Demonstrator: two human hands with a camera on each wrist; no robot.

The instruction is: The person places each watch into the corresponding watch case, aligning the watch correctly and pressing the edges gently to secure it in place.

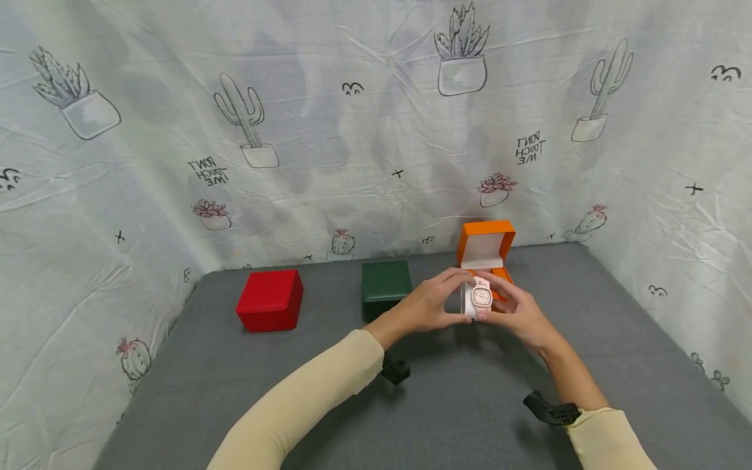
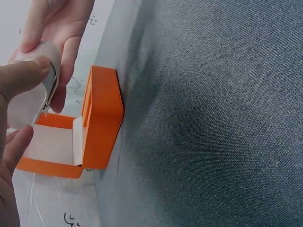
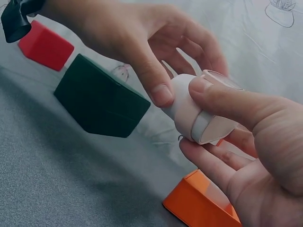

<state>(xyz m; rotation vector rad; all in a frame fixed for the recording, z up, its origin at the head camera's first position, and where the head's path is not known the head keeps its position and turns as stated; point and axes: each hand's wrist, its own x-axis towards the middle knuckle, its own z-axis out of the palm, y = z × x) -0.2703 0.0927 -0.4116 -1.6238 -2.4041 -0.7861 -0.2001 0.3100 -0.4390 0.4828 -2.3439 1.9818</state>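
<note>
A pale pink watch [image 1: 482, 297] with a squarish dial is wrapped round a white cushion [image 1: 468, 301], held up above the table in front of an open orange box [image 1: 487, 228]. My left hand [image 1: 431, 304] pinches the cushion's left end between thumb and fingers. From the other side, my right hand [image 1: 521, 318] grips the watch and cushion, its thumb pressing the pink strap [image 3: 186, 111] in the right wrist view. The left wrist view shows the orange box [image 2: 102, 120] with its lid raised and a white lining; its interior is partly hidden by my hands in the head view.
Just left of my left hand stands a closed green box [image 1: 386, 281]. Farther left is a closed red box [image 1: 270, 300]. A grey cloth covers the table [image 1: 458, 405], and a white curtain [image 1: 376, 130] printed with cacti hangs behind and at both sides.
</note>
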